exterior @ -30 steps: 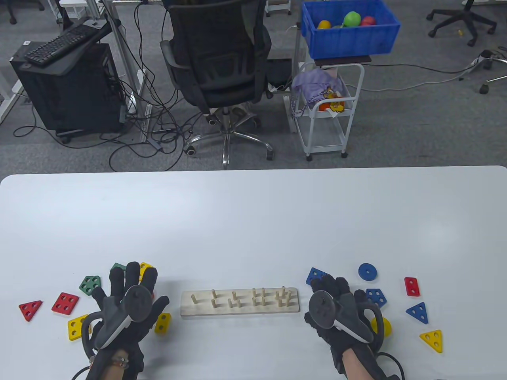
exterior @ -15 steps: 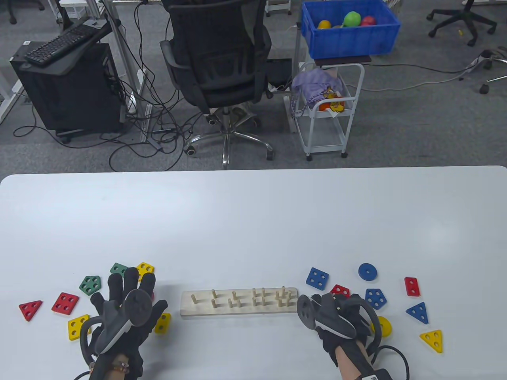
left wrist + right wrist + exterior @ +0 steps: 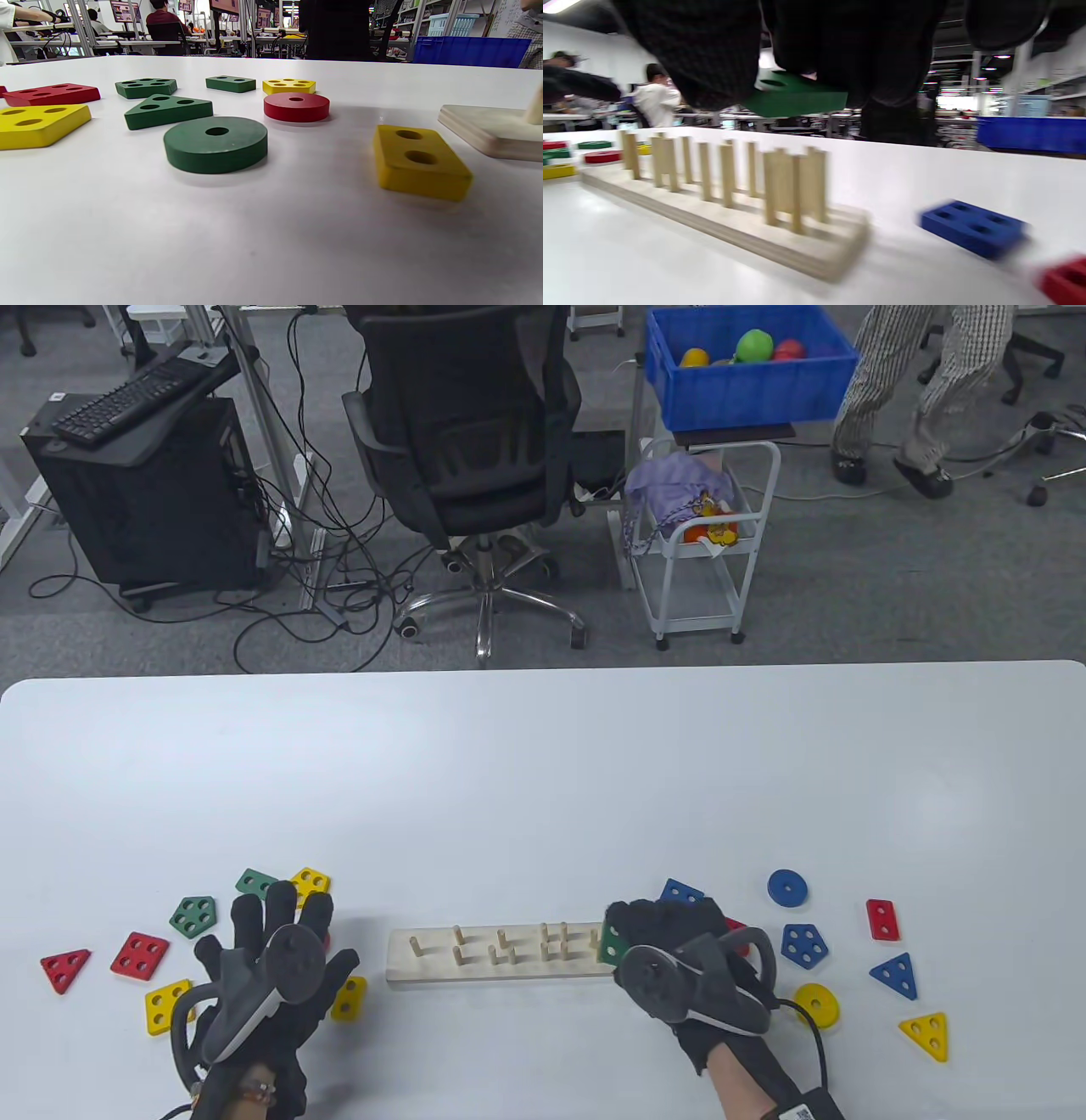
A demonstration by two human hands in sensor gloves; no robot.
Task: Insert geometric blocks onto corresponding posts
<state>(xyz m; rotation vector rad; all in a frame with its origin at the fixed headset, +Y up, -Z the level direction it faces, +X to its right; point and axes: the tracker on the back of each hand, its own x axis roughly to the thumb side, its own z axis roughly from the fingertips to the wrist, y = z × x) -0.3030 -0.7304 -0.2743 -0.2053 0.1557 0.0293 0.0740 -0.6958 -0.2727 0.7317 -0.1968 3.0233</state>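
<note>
The wooden peg board (image 3: 424, 971) lies near the table's front edge, and all the posts in view are bare. My right hand (image 3: 632, 925) hovers over the board's right end, gripping a green block (image 3: 608, 946). The right wrist view shows that green block (image 3: 793, 97) under my fingers (image 3: 712, 55), held above the posts of the peg board (image 3: 712, 220). My left hand (image 3: 293, 929) lies with fingers spread, left of the board, holding nothing. A green disc (image 3: 215, 144), a green triangle (image 3: 167, 110) and a red disc (image 3: 296, 106) lie beneath it.
Loose blocks right of the board: blue square (image 3: 679, 892), blue disc (image 3: 787, 887), blue pentagon (image 3: 803, 945), red rectangle (image 3: 881, 919), yellow disc (image 3: 816, 1003). On the left: red square (image 3: 139, 954), green pentagon (image 3: 193, 916), yellow rectangle (image 3: 420, 163). Someone walks beyond the table.
My right hand curled, came up holding a green block and moved left over the board's right end. The left hand hardly moved. A person has walked in at the far right.
</note>
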